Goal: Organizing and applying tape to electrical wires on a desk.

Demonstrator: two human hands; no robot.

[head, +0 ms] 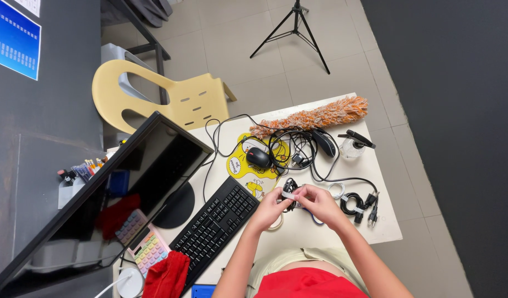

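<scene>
- The left hand [271, 208] and right hand [318, 203] meet over the near edge of the table [298, 229], fingers pinched together on a small white strip [290, 195] held between them.
- A black cable bundle [290, 186] sits just behind the strip, touching the hands.
- At 9 o'clock from the hands lies the keyboard [215, 226]; at 3 o'clock, a coiled power cord [358, 203].
- At 11 o'clock a mouse [258, 157] rests on a yellow pad [253, 168].
- At 12 o'clock tangled cables [298, 144] spread, with a second mouse [324, 142] beside them.
- Farthest, an orange duster [312, 117] lies along the table's far edge.
</scene>
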